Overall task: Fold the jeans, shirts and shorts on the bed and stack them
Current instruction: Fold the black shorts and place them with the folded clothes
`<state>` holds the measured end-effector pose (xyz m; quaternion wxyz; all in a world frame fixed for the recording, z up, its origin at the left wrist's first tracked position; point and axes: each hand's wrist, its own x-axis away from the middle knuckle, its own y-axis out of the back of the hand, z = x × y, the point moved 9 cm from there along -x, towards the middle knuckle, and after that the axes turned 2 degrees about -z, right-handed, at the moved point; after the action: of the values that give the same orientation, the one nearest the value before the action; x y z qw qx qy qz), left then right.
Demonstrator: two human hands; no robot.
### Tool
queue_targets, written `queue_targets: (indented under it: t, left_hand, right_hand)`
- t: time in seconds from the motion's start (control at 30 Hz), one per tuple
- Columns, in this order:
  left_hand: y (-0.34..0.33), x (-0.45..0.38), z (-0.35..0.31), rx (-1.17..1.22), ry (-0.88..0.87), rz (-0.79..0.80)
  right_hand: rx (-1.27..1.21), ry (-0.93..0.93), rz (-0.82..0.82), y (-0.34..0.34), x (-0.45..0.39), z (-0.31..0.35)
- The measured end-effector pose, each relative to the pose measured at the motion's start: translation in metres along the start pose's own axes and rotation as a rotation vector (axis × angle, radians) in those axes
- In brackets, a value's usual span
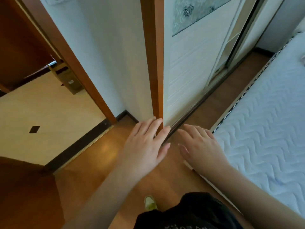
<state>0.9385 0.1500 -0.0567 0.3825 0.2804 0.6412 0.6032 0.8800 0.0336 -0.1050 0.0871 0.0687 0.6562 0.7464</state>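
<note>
Both hands, left hand point(145, 146) and right hand point(200, 150), hover flat beside the bed point(267, 123).

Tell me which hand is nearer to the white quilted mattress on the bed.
The right hand: it hovers open above the wooden floor, right beside the corner of the white quilted mattress. The left hand, also open, is farther away, in front of the brown door frame edge.

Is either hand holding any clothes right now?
No, the left hand and right hand are both open and empty above the wooden floor.
</note>
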Motion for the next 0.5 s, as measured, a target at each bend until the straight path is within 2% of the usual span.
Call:
queue_targets:
  t: [0.2,0.5]
  left_hand:
    - [-0.017,-0.081,0.008,0.061,-0.212,0.059]
    - [-0.053,-0.210,-0.039,0.040,-0.426,0.142]
  right_hand:
    - [0.034,-0.218,-0.196,0.021,-0.026,-0.041]
    - [0.070,-0.483,-0.210,0.023,-0.062,-0.152]
